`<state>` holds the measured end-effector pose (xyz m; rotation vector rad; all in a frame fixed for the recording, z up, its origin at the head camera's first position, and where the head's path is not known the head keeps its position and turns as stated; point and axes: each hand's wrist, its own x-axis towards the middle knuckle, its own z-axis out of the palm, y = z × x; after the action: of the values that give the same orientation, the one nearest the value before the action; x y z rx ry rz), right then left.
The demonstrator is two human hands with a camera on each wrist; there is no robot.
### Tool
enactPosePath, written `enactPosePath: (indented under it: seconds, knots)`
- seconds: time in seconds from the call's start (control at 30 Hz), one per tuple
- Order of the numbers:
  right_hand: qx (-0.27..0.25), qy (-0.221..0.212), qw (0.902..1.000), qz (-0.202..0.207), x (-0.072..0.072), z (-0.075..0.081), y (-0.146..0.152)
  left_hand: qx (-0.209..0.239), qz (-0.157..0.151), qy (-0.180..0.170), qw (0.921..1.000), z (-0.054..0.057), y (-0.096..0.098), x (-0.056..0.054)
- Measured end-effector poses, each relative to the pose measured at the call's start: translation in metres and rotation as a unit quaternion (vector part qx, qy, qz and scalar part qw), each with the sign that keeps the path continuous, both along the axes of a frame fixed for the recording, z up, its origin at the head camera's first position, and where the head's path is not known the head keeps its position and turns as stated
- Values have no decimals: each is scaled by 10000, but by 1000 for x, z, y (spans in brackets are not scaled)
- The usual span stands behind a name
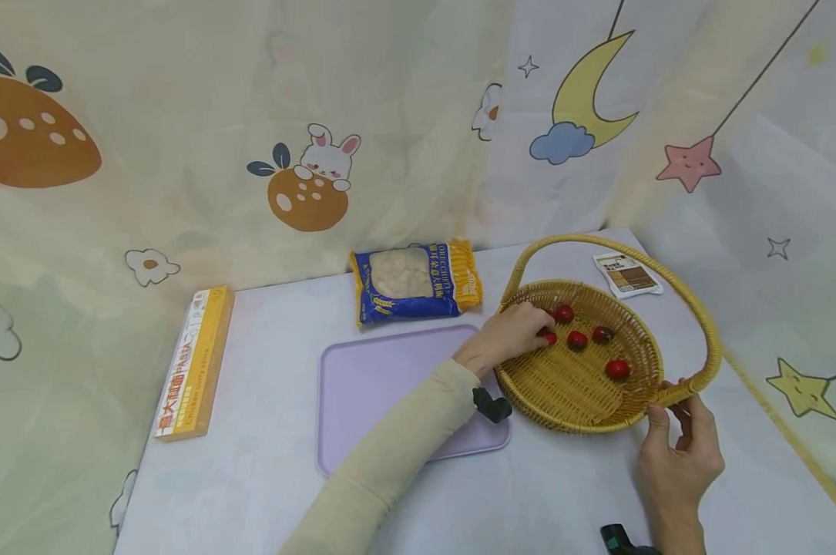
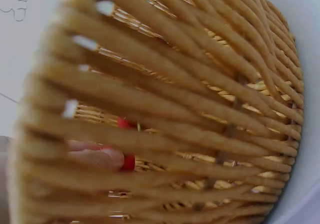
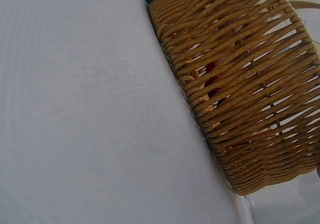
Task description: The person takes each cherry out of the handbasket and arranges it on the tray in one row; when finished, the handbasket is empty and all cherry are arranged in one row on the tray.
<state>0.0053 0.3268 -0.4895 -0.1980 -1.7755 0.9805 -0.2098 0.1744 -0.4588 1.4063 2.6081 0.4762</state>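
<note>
Toward the right end of the white table [image 1: 265,401] sits a woven basket [image 1: 563,393] with a tall looped handle [image 1: 713,351]. The person's left hand [image 1: 511,335] reaches over its near-left rim and pinches a red fruit [image 1: 548,338] inside; four other red fruits [image 1: 577,341] lie beyond the fingers. Well apart from it, the right hand [image 1: 684,455] grips the rim at the handle's base. Under the left sleeve [image 1: 397,455] I see a lilac tray [image 1: 369,385], with a blue pasta bag [image 1: 400,281] just behind.
</note>
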Motion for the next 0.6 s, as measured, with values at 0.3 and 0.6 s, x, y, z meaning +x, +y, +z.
enactPosePath:
  seconds: [0.3, 0.6]
  knots:
    - [-74, -17, 10000, -22, -1, -20, 13, 672, -23, -476, 9966, 11, -16, -5]
    - [-15, -253, 9996, -116, -2, -28, 20, 1178, 241, -1022, 9875, 29, -55, -3]
